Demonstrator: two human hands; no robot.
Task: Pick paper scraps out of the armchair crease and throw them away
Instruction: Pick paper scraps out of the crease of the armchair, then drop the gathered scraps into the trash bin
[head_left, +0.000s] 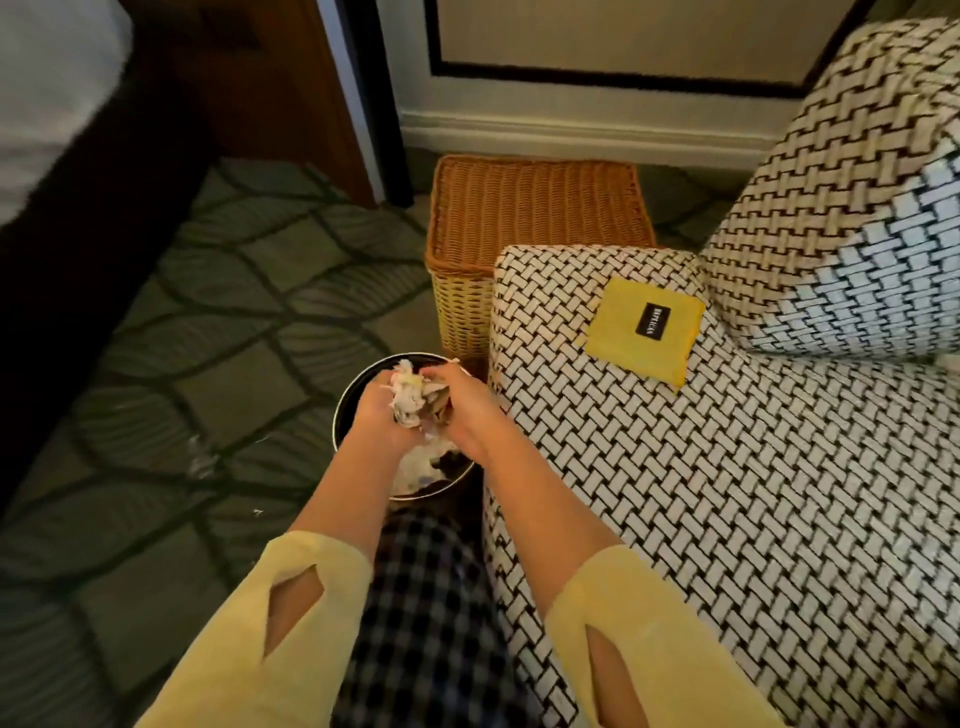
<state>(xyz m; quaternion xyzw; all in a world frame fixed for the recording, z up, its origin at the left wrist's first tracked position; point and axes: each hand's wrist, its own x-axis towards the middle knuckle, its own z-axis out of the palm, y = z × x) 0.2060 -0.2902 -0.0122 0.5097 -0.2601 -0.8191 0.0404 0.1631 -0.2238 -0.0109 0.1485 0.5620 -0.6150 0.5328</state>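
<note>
So the paper scraps (413, 397) are bunched into one crumpled whitish wad, held right over the open mouth of a round black bin (349, 387) on the floor. Both hands are on it: the left hand (371, 413) has its fingers curled round the wad's left side, and the right hand (465, 402) is wrapped round the right side, so the bundle is squeezed between them. Lower down in the bin there's more pale crumpled paper (421, 467) showing between the wrists.

The bin sits just left of the armchair (727, 493), which is covered in a black-and-white basket-weave print and fills the right half of the view. A flat yellow square with a small black label (644, 330) lies on the chair's upholstery toward the far end. It could be a folded cloth or a pouch; it's too blurry for me to call.

Just beyond the bin, touching the chair's far left corner, stands a lidded wicker basket (535, 208). The grey-green leaf-pattern carpet (234, 312) spreads out to the left, with a few tiny white bits (200, 460) lying on it left of the bin. Far left there's the edge of a bed with white bedding (52, 78). At the near edge you can see yellow sleeves (639, 649) and checked trousers (426, 597).
</note>
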